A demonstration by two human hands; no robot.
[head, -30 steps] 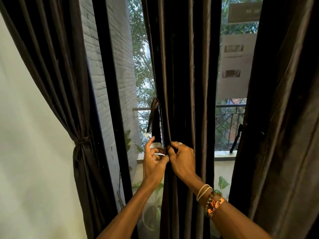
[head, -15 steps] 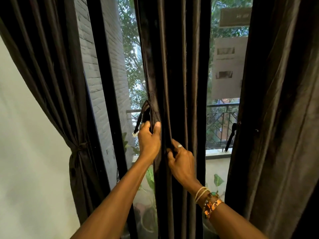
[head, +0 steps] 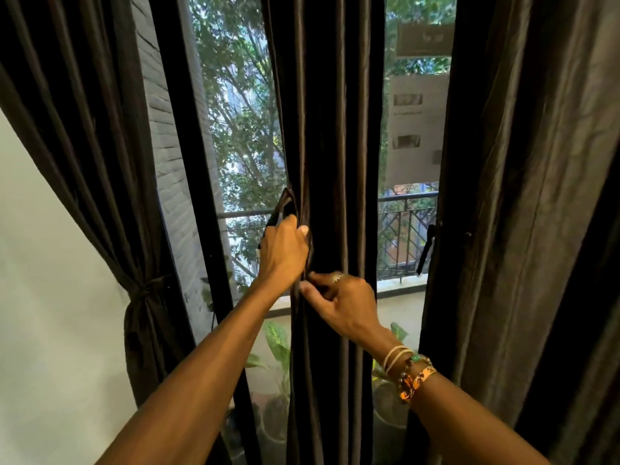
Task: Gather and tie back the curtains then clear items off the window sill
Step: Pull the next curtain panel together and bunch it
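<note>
Head view.

- Middle curtain (head: 330, 156): dark, hangs gathered in narrow folds down the centre of the window, glass showing on both sides.
- Strap (head: 285, 204): dark loop at the middle curtain's left edge, rising just above the left hand.
- Left hand (head: 285, 253): fingers curled round the strap and the curtain edge, back of the hand to the camera.
- Right hand (head: 345, 307): just below the left hand, thumb and fingers pinching a fold of the middle curtain; ring (head: 337, 277) on one finger, bracelets (head: 407, 370) at the wrist.
- Left curtain (head: 84, 129): drawn aside against the white wall (head: 50, 297), cinched by a tie (head: 147, 288).
- Right curtain (head: 536, 196): hangs loose; a dark second strap (head: 425, 251) dangles at its inner edge.
- Outside the glass: brick wall (head: 167, 169), railing (head: 406, 196), trees (head: 241, 112), leafy plants (head: 278, 344) low down.
</note>
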